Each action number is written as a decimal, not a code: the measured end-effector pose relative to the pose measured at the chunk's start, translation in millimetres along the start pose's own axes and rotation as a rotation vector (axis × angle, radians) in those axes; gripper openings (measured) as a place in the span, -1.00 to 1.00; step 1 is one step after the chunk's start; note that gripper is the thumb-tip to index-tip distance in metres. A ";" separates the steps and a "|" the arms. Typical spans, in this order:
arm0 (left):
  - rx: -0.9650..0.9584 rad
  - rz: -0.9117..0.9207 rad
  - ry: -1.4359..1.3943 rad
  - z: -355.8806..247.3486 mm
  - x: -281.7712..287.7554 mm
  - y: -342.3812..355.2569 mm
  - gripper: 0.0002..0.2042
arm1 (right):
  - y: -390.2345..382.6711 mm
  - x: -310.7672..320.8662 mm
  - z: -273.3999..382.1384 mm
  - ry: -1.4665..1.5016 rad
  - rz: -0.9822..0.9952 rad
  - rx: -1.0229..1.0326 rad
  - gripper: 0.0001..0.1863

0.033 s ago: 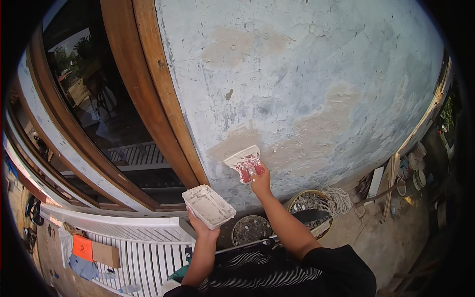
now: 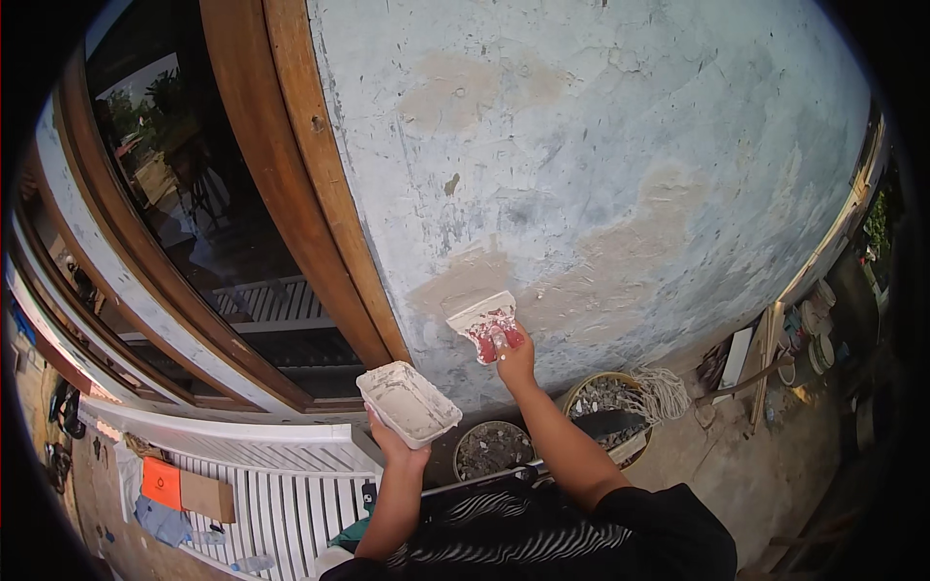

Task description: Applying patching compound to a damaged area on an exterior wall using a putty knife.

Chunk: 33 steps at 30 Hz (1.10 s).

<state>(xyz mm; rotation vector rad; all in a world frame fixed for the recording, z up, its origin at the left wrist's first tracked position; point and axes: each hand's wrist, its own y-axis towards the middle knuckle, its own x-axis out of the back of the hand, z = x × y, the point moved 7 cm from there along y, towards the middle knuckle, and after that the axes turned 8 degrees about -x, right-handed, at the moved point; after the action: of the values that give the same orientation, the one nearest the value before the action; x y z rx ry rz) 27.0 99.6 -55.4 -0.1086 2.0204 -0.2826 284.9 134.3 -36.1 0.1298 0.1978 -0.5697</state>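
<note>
Could gouge the damp-looking tan patch (image 2: 467, 277) just above the right hand (image 2: 517, 359) by tilting the red-handled scraper (image 2: 489, 324) clamped there onto a blade corner. Could spill thick, creamy paste (image 2: 409, 405) by tipping the rectangular white tub (image 2: 441, 429), gripped from below in the left hand (image 2: 392, 442), lower and leftward. Shows crusted white smears across the flared blade; faces scuffed, flaking pale-blue wall (image 2: 591, 145) beyond both hands.

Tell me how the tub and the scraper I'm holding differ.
The tub is an open box; the scraper is flat, with a broad edge. The tub looks whitish; the scraper also shows red. The tub is in your left hand, the scraper in your right hand. Both are smeared with pale paste.
</note>
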 end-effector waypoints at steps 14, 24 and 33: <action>0.043 -0.020 0.027 8.9 -8.1 -3.1 -0.40 | 2.8 -40.3 88.5 -0.121 0.130 0.145 -0.68; 0.025 -0.048 0.020 4.1 -0.7 -7.1 -0.40 | -46.0 51.3 -63.9 -0.090 -0.196 -0.261 -0.76; 0.023 -0.066 0.015 -2.5 -1.7 -12.2 -0.42 | -25.9 -79.3 99.3 -0.042 -0.129 0.101 -0.83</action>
<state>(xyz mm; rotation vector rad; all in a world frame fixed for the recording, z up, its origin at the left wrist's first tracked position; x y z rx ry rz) 24.9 88.5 -49.9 -0.1597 2.0309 -0.3493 220.2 136.6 76.3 0.2044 0.1372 -0.7108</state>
